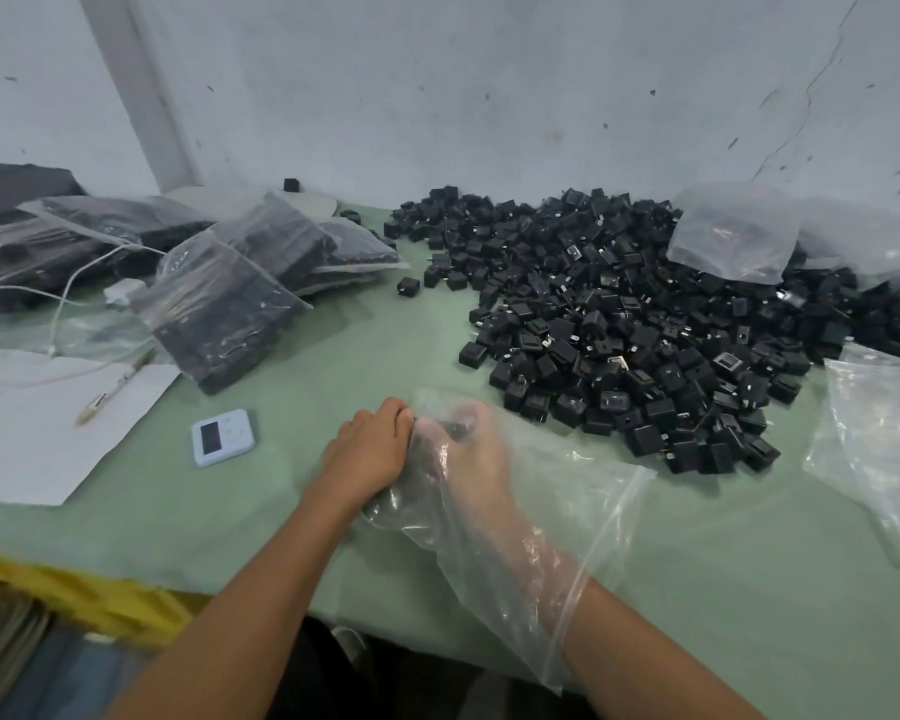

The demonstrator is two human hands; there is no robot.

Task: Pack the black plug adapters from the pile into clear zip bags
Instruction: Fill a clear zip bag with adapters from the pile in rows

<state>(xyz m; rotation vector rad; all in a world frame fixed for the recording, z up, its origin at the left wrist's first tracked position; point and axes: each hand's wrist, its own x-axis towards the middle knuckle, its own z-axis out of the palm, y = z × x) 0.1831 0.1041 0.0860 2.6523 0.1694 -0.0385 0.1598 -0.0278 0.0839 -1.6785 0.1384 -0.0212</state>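
Far right: pile of black plug adapters [645, 324] on green surface [333, 356]. Far left: filled bags [219, 304]. Near left: timer [223, 437], paper [48, 433]. Centre: left hand [370, 454] grips clear zip bag [557, 511] from outside; right hand [474, 459] inside it, holding adapters [454, 428].

A small white digital timer [223, 437] is lying on the green table cover [281, 511], left of the fingers [396, 407]. Farther left, a pen [115, 387] is resting on a white paper sheet [32, 439]. Beyond them, a corded white charger [124, 293] is sitting. A yellow cloth [74, 595] is hanging nearer, lower left.
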